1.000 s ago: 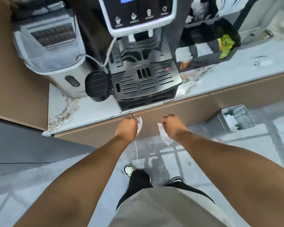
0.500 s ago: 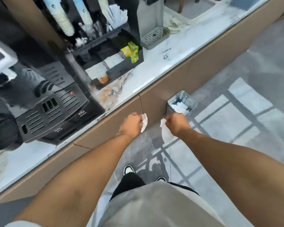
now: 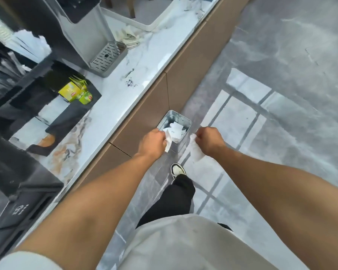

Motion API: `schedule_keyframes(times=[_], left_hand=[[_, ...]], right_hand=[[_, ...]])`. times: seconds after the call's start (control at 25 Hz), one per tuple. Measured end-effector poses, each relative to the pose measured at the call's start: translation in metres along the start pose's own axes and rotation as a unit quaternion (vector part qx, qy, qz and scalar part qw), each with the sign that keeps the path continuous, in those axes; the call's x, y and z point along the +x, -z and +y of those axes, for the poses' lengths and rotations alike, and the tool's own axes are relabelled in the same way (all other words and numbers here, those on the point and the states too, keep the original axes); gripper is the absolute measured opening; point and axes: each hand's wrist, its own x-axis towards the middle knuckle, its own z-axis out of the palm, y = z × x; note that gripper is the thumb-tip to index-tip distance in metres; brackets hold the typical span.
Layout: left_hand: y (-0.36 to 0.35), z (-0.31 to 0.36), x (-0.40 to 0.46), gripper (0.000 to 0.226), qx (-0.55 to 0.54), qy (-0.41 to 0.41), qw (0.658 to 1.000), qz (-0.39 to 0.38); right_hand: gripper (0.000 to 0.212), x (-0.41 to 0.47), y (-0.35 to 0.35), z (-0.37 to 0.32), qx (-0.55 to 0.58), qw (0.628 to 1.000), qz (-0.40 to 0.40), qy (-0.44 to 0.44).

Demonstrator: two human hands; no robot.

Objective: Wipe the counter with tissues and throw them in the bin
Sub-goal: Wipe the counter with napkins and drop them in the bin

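Note:
My left hand (image 3: pixel 152 142) is closed on a white tissue (image 3: pixel 168 140) that hangs right at the near left rim of a small metal bin (image 3: pixel 185 120). The bin stands on the floor against the cabinet front and has crumpled white tissues inside. My right hand (image 3: pixel 208 140) grips a second white tissue (image 3: pixel 196 152), held just to the right of the bin and over the floor. The white marble counter (image 3: pixel 137 71) runs diagonally on the left, with a small dark speckled mark on it.
On the counter stand a black organiser with green tea packets (image 3: pixel 75 92), a grey dispenser with a drip tray (image 3: pixel 108 58), a folded cloth (image 3: pixel 128 37) and a white tray (image 3: pixel 144 24). A black coffee machine (image 3: pixel 18 201) fills the lower left. My shoe (image 3: pixel 177 170) is near the bin.
The view has swung right along the counter toward the bin. Both hands, each holding its tissue, have moved with it and now sit either side of the bin's near rim.

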Motion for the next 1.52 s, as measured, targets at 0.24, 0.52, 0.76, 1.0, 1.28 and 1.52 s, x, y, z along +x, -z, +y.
schedule_keyframes(times=[0.24, 0.52, 0.76, 1.0, 1.28, 1.52], left_hand=[[-0.004, 0.023, 0.105, 0.016, -0.062, 0.016, 0.998, -0.014], [-0.006, 0.013, 0.162, 0.013, -0.132, 0.132, 0.982, -0.015], [-0.025, 0.007, 0.185, 0.009, -0.195, 0.250, 0.948, -0.014], [-0.080, 0.006, 0.222, 0.006, -0.237, 0.365, 0.900, 0.004], [-0.175, 0.001, 0.273, 0.015, -0.264, 0.456, 0.850, 0.011], [-0.251, -0.023, 0.309, 0.011, -0.298, 0.488, 0.820, 0.020]], right_hand=[[0.021, 0.089, 0.035, 0.021, -0.020, 0.999, -0.016, -0.038], [0.023, 0.181, 0.038, 0.003, 0.009, 0.997, -0.061, -0.047], [0.019, 0.250, 0.025, 0.003, -0.062, 0.989, -0.132, 0.003], [0.015, 0.333, -0.015, 0.011, -0.069, 0.975, -0.208, 0.021], [0.018, 0.409, -0.087, 0.041, -0.102, 0.957, -0.267, 0.052], [0.015, 0.448, -0.170, 0.068, -0.125, 0.951, -0.272, 0.077]])
